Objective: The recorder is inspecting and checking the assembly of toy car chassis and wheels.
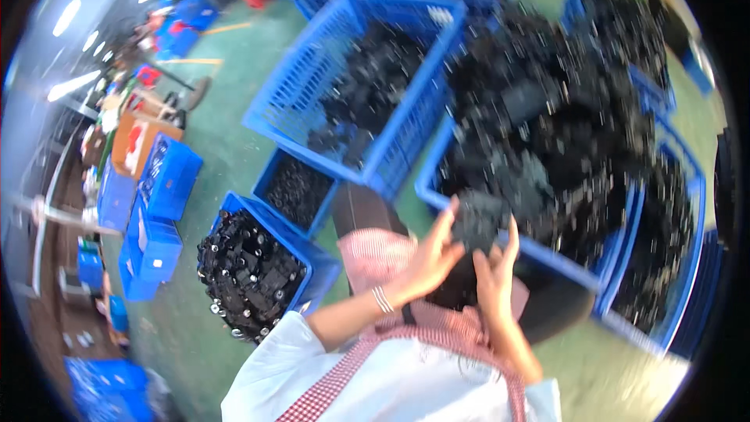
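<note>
Between my two hands, just over the near edge of a heaped blue crate (570,262), is a dark grey-black flat plastic part (478,219). My left hand (437,254) grips its left side, with the fingers bent around it. On the opposite side my right hand (498,273) holds it between thumb and fingers. Motion blur hides the part's exact kind. Behind it rises a large pile of similar black parts (539,117), filling the crate in front of me.
A tall blue crate (285,121), partly filled with black parts, stands ahead on the left. Nearer are a small blue bin (269,180) of small dark pieces and a blue bin (320,273) heaped with black, shiny-tipped parts. More blue bins (168,180) sit farther left on the green floor (223,101).
</note>
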The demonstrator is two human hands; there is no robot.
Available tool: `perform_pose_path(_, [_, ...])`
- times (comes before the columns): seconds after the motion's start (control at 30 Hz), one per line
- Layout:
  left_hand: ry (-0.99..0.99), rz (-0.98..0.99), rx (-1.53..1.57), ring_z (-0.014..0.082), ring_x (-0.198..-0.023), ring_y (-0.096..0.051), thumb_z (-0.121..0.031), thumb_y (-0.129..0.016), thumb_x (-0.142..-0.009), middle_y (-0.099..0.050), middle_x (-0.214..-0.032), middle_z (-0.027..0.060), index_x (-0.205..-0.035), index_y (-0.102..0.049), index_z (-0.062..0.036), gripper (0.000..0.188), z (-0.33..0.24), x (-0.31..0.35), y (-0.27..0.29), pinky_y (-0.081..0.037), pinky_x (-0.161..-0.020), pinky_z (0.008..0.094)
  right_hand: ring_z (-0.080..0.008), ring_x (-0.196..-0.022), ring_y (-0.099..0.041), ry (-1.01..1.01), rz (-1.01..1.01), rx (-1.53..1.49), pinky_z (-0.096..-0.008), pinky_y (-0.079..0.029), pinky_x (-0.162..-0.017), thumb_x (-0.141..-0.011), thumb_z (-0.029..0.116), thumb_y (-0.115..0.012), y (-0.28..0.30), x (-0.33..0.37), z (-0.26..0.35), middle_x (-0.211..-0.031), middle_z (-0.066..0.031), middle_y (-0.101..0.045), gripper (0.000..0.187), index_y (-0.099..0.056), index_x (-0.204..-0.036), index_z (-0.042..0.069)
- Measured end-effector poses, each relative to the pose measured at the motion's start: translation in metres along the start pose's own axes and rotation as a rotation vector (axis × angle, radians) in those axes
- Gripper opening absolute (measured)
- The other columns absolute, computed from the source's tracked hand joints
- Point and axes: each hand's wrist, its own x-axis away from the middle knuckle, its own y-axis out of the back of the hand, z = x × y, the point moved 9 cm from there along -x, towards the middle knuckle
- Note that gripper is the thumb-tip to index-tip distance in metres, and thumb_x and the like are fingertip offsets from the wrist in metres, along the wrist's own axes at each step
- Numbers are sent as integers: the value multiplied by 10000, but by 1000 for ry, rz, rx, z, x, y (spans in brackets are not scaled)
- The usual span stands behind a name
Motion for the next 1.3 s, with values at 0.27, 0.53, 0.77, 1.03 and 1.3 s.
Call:
perform_pose_path(0.27, [344,94,640,139,-906,-598,-33,-531,-859,-547,-1138,138,-1425,-136,-147,699,26,9,-2,-512,-660,200,-228,-591,-615,-27,80,305,-305,-479,-590,-801,21,-561,-1,14,19,-664,-122,-575,825,3,-1404,27])
perform_pose_path(0.53, [357,217,751,191,-944,-608,-59,-580,-837,-534,-1145,180,-1412,-152,-122,719,21,18,-14,-540,-716,250,-196,-481,-574,340,-39,389,-277,-450,-454,-827,82,-597,10,30,46,-602,-94,-567,749,-103,-1376,-39])
perform_pose_path(0.77, [206,183,506,208,-1027,-570,11,-522,-852,-536,-1163,184,-1427,-99,-111,725,3,8,1,-486,-824,282,-202,-609,-564,222,-80,578,-281,-467,-554,-716,105,-708,15,6,71,-726,-79,-553,675,-399,-1315,81])
perform_pose_path(1.03, [354,221,512,188,-907,-618,14,-553,-815,-588,-1071,186,-1425,-153,-98,738,10,6,16,-506,-740,254,-261,-1029,-502,289,142,442,-339,-475,-827,-733,106,-692,15,-5,83,-1127,-144,-438,492,-513,-1191,83])
perform_pose_path(1.3, [576,409,647,197,-958,-605,48,-562,-774,-585,-1094,181,-1406,-199,-47,734,5,7,10,-486,-807,254,-277,-1129,-442,174,429,315,-384,-363,-951,-795,331,-641,11,-13,60,-1183,-127,-452,413,-583,-1084,42])
